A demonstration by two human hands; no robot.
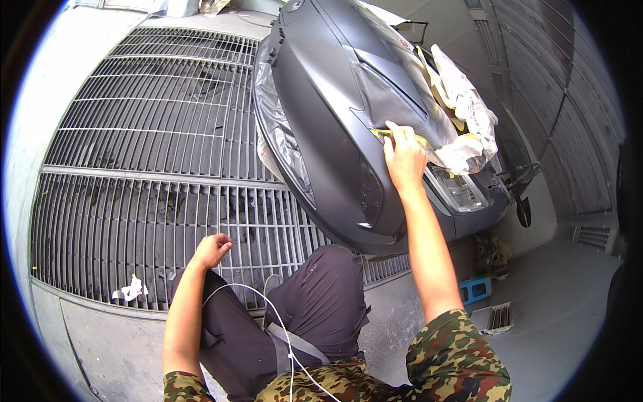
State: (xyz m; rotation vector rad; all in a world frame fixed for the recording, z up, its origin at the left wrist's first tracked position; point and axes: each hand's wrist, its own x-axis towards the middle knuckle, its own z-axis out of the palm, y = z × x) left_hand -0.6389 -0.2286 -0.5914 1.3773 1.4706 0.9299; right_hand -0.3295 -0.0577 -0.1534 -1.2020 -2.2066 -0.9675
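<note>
Bumper [321, 120], one, two hands, right hand [404, 159] touching

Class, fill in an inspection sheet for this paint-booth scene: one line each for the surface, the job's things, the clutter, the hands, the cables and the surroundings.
Surface: metal floor grating, dark slats, with smooth grey floor around it.
Job's things: matt grey scooter front panel; yellow masking tape at the edge of the masking paper and plastic bunched on it.
Clutter: crumpled tape scrap on the grating; small blue stool; small ribbed tray on the floor.
Hands: right hand pressed on the panel at the tape; left hand loosely closed over the knee, holding nothing seen.
Cables: thin white cable across the lap.
Surroundings: grey ribbed booth wall on the right.
</note>
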